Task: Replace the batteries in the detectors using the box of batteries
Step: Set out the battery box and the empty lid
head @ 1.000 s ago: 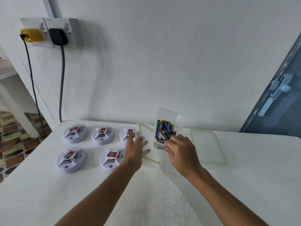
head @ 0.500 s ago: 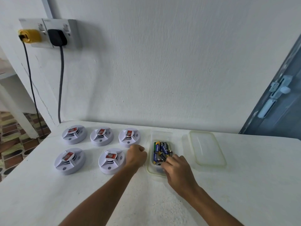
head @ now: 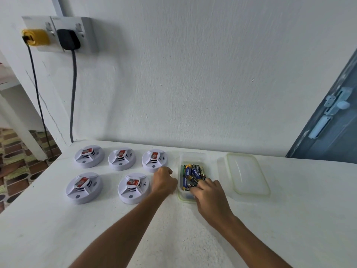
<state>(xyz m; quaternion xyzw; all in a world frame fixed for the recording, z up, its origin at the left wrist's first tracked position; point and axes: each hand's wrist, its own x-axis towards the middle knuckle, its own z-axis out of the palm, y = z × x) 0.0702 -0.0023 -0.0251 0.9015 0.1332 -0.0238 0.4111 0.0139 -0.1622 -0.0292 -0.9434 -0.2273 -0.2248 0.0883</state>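
Five white round detectors lie on the white table: three in a back row and two in front, each with a red label on top. To their right the clear box lies flat and open, with several blue and black batteries inside. My left hand is a closed fist against the box's left wall, holding nothing visible. My right hand covers the box's near end, fingers curled down among the batteries. Whether it grips a battery is hidden.
The box's clear lid lies on the table just right of the box. A wall rises behind the table, with sockets and two plugs whose cables hang at the left. A grey door stands at the right.
The box, tipped up on end a second ago, now lies flat. My left hand closed into a fist beside it. My right hand's fingers moved in over the batteries.
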